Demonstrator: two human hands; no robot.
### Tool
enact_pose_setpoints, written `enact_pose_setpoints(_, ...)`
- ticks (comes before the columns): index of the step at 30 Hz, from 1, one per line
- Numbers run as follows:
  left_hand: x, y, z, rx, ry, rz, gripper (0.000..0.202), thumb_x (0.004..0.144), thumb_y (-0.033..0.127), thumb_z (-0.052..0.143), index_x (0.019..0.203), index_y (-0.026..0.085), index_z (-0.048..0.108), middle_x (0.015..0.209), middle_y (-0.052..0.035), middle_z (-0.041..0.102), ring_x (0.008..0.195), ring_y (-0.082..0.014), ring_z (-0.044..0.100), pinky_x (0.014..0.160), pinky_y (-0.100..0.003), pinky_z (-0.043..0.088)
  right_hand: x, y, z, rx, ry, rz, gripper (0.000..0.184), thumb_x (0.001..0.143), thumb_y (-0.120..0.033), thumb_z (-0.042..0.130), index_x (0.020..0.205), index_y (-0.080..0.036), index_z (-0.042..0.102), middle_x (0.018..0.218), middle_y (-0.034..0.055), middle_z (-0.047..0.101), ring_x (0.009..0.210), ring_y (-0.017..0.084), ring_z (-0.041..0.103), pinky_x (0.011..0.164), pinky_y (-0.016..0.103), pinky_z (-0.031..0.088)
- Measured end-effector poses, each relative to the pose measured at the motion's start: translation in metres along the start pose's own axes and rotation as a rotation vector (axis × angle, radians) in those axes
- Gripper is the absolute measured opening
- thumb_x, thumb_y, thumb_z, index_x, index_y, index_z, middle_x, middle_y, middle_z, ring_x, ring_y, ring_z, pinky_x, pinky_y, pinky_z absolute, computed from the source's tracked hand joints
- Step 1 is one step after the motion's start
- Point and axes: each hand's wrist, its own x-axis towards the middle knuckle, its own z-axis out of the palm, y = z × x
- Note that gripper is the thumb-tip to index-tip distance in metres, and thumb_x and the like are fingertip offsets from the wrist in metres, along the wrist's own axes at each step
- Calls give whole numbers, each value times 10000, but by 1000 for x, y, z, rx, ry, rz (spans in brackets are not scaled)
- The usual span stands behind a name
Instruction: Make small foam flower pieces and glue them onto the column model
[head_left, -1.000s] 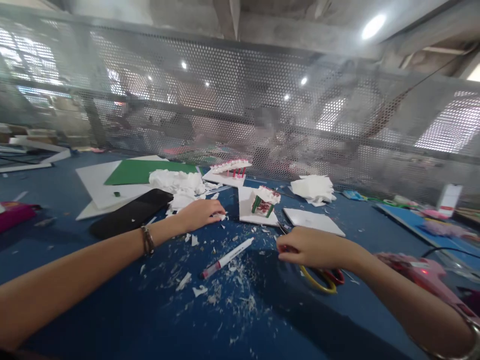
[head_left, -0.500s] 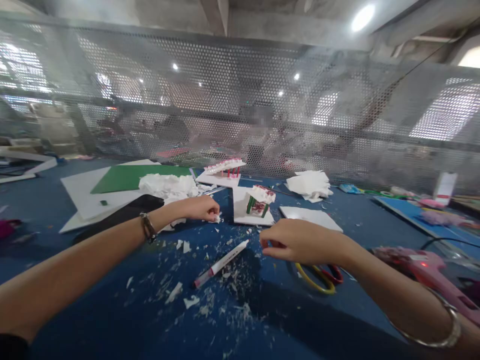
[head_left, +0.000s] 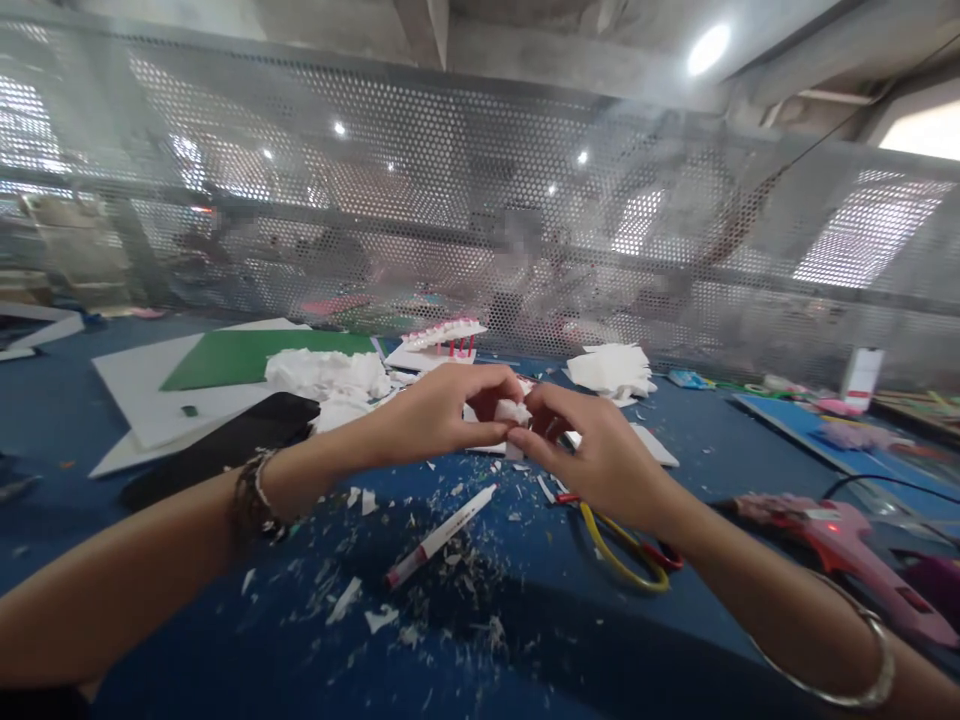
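Note:
Both hands meet over the middle of the table. A small crumpled white piece of tissue paper point(head_left: 511, 411) sits between the fingertips of my left hand point(head_left: 469, 405) and my right hand point(head_left: 581, 435), pinched by both. Behind them, the small model with green posts is almost wholly hidden. A second little model point(head_left: 450, 340), with a white slanted roof and pink posts, stands farther back. Below the hands lies a white marker pen point(head_left: 442, 535) with a dark pink end, among white scraps. Yellow-and-red-handled scissors point(head_left: 619, 550) lie under my right wrist.
At left are a crumpled white paper heap point(head_left: 330, 375), a green sheet point(head_left: 225, 360), white boards and a black flat object point(head_left: 225, 450). A pink glue gun point(head_left: 847, 560) and a blue board point(head_left: 817, 430) lie right. A perforated metal screen point(head_left: 450, 200) stands behind.
My left hand has moved right and up from beside the paper heap, bringing the white bit along. My right hand has risen slightly to meet it, in front of the green-posted model.

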Motion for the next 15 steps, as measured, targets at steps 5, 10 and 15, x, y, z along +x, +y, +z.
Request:
enact_pose_setpoints(5,-5,5,-4,-131,-12,-28,258,755,254,490,990,169,428,727,19,561,670,-83,531,590,-187,397,-1,-3,-2,-51,84,-76,202,789,-226,415,606,-157,465,524,-31,486,491,50,407,478,189,309)
enact_pose_setpoints(10,-4,3,-8,-121,41,-53,124,764,265,464,835,166,484,676,33,499,593,-61,473,552,-176,375,0,0,-5,65,61,14,141,732,-202,435,600,-158,458,504,-48,435,455,41,362,427,181,275)
enact_pose_setpoints(15,-3,0,-14,-135,123,-112,159,719,256,516,641,162,414,611,59,395,537,-48,369,501,-167,313,2,3,-8,206,27,66,133,686,-194,420,557,-167,412,489,-59,361,449,42,318,414,187,250)
